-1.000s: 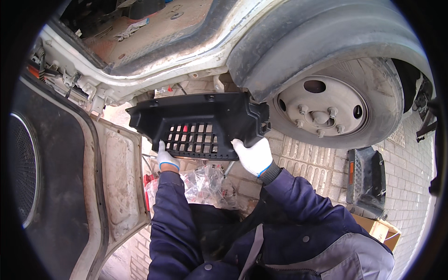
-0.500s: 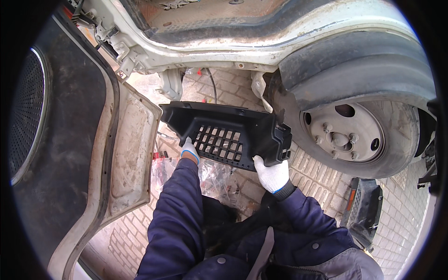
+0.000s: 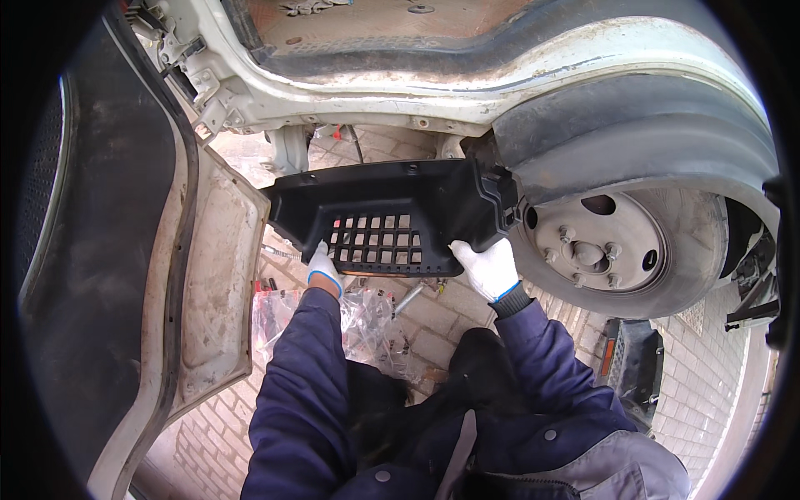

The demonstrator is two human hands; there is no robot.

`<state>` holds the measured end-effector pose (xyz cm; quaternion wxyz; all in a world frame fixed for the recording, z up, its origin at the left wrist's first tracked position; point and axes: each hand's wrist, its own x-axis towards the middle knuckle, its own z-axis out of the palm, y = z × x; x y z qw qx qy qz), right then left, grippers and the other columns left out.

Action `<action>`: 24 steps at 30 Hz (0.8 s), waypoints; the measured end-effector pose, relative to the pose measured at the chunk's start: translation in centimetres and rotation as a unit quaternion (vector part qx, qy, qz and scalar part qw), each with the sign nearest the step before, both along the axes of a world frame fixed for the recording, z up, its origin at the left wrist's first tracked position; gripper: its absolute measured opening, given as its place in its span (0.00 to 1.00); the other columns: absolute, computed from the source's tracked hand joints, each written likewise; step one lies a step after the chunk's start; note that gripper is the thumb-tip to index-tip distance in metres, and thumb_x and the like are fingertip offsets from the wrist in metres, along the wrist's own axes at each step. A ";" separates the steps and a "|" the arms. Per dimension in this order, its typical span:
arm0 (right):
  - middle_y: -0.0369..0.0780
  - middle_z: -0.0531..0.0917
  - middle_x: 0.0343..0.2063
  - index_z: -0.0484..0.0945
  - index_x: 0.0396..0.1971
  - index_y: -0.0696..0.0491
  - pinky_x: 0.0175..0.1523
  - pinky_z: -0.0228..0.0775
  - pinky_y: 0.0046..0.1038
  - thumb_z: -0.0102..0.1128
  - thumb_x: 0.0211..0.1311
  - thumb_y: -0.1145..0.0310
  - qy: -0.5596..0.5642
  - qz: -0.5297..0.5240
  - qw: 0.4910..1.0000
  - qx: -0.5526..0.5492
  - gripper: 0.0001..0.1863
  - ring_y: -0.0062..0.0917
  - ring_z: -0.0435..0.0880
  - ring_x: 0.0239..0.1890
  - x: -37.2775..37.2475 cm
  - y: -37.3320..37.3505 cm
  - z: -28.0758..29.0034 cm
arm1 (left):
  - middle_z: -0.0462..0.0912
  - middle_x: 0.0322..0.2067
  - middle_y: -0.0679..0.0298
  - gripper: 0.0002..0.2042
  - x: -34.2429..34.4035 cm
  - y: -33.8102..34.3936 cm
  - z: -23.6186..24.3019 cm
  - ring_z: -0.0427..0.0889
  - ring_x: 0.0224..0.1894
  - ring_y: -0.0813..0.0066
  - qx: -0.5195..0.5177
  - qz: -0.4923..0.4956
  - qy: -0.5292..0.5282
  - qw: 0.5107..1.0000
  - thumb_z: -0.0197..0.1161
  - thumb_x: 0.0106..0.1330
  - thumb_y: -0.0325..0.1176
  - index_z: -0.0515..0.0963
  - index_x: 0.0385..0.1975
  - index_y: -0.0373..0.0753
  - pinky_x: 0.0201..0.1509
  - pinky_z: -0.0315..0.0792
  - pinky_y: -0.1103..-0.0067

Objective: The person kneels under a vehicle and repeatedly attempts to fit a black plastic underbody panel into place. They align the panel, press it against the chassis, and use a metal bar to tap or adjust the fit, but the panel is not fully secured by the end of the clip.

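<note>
Both of my hands, in white gloves, hold a black plastic vehicle step panel [image 3: 429,204] with a grid of square openings. My left hand [image 3: 323,265] is closed on its near left edge, beside the grid. At the near right corner, my right hand [image 3: 487,263] grips it, thumb on top; the fingers underneath are hidden. The panel hangs level above the paving, just below the white door sill [image 3: 392,92] of the vehicle. Its right end comes close to the front wheel [image 3: 592,250] and the dark wheel arch [image 3: 617,133].
An open vehicle door [image 3: 221,283] stands at my left. Clear plastic wrapping [image 3: 292,321] lies on the brick paving, near a metal rod [image 3: 408,298]. Another black step part with an orange reflector [image 3: 635,367] rests on the ground at the right. Gloves [image 3: 312,7] lie on the cab floor.
The panel has moved away from me and slightly left, toward the sill, with both hands still on it. More of the paving and the metal rod shows below it.
</note>
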<state>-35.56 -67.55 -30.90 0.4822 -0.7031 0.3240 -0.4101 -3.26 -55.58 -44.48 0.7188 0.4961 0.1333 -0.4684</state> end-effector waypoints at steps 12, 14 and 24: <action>0.47 0.90 0.33 0.84 0.43 0.64 0.45 0.80 0.33 0.70 0.61 0.72 -0.006 0.005 1.000 -0.013 0.14 0.27 0.87 0.34 -0.5 -0.7 0.5 | 0.85 0.58 0.60 0.23 -1.8 -0.4 2.2 0.84 0.58 0.53 0.028 -0.002 0.003 1.000 0.44 0.84 0.55 0.79 0.61 0.49 0.64 0.78 0.47; 0.47 0.90 0.35 0.84 0.44 0.64 0.47 0.80 0.33 0.70 0.61 0.72 -0.002 0.017 1.000 -0.014 0.15 0.26 0.87 0.36 -0.8 -1.0 0.6 | 0.84 0.58 0.59 0.23 -2.2 -0.5 2.6 0.83 0.59 0.52 0.031 -0.002 -0.002 1.000 0.43 0.84 0.54 0.79 0.61 0.48 0.64 0.78 0.46; 0.39 0.91 0.39 0.84 0.47 0.64 0.53 0.79 0.29 0.75 0.63 0.71 -0.087 -0.053 0.994 0.037 0.16 0.22 0.86 0.42 0.4 0.2 2.8 | 0.85 0.57 0.61 0.18 -1.1 -1.3 -0.5 0.84 0.57 0.57 0.026 0.020 -0.017 0.999 0.47 0.84 0.46 0.78 0.61 0.47 0.61 0.81 0.52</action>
